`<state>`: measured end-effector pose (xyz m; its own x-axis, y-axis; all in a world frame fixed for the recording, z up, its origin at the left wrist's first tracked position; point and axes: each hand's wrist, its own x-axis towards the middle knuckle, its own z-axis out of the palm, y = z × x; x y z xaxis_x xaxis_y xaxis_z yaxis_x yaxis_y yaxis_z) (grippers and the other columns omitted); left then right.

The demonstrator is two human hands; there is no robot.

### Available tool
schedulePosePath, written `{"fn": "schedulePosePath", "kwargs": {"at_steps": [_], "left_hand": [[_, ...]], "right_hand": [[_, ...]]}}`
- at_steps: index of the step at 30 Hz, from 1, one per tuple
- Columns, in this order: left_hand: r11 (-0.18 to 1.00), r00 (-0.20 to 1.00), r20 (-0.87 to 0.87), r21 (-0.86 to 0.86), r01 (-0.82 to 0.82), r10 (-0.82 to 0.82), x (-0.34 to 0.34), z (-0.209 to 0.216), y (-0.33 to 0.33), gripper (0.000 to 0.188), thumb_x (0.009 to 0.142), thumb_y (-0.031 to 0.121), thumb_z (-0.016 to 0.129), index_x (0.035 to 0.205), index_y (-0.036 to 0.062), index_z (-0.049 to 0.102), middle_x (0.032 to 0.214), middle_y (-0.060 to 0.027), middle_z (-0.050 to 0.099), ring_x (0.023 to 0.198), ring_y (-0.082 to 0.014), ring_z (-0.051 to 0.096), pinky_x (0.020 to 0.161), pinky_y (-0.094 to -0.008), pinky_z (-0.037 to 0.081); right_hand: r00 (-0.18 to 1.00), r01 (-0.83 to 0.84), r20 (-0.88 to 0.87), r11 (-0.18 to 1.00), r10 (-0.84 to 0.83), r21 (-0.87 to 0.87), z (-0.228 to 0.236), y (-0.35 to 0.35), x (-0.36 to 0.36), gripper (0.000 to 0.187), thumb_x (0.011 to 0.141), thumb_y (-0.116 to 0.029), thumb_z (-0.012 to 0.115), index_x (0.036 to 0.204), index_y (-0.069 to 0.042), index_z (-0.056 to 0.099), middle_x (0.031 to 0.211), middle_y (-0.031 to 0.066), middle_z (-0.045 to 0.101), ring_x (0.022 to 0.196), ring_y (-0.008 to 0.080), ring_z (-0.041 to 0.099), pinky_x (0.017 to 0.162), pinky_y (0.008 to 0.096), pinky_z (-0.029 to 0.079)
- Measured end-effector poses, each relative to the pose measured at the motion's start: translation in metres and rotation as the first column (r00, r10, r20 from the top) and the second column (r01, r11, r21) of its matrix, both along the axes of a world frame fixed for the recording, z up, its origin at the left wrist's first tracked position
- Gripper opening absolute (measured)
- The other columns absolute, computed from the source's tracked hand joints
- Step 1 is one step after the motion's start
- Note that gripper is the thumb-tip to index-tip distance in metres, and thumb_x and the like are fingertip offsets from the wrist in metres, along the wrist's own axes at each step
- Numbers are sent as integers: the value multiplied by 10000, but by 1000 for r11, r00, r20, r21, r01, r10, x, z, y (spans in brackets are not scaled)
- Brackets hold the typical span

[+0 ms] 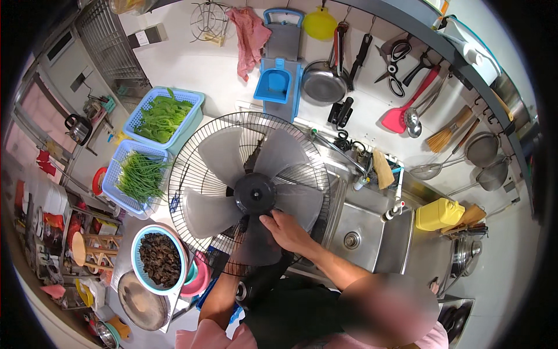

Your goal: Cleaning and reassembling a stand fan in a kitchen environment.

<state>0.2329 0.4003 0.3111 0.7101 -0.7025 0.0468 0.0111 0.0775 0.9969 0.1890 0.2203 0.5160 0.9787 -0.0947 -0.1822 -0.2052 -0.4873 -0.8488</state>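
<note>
A large electric fan [255,194] faces up in front of me, its grey blades and dark hub bare, with the black wire rear guard [185,152] behind them. My right hand [286,231] is closed at the root of the lower blade [256,244], just below the hub, with its fingertips against the blade. Beneath the fan's lower rim is my left hand [233,268]. The guard and blade cover most of it, so its fingers cannot be made out. The fan's dark body [267,279] leans against my apron.
Right of the fan is a steel sink [372,218] with a tap [343,152]. On the left stand a basket of leafy greens [163,119], a basket of green stalks [139,177], a bowl of dark fungus [160,262] and a round chopping board [142,301]. Utensils hang at the back.
</note>
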Motion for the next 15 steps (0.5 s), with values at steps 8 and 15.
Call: {"fn": "schedulePosePath", "kwargs": {"at_steps": [8,15], "left_hand": [[987,992,115,140,-76,60,13,-9,-14,378,928,190,520,1284,66,495,1250,-94,542,1167,-194,505,1015,-297,400],[977,977,-36,43,-210,212,22,111,-53,295,925,158,532,1208,74,545,1186,-89,580,1086,-194,561,952,-313,459]], "right_hand": [[997,11,-73,998,-16,-64,18,-28,14,452,890,-425,559,961,21,567,859,229,615,863,407,602,757,479,455],[810,24,480,799,337,-601,49,-54,35,875,667,-183,792,1408,-108,332,1297,223,441,1169,410,466,964,437,403]]}}
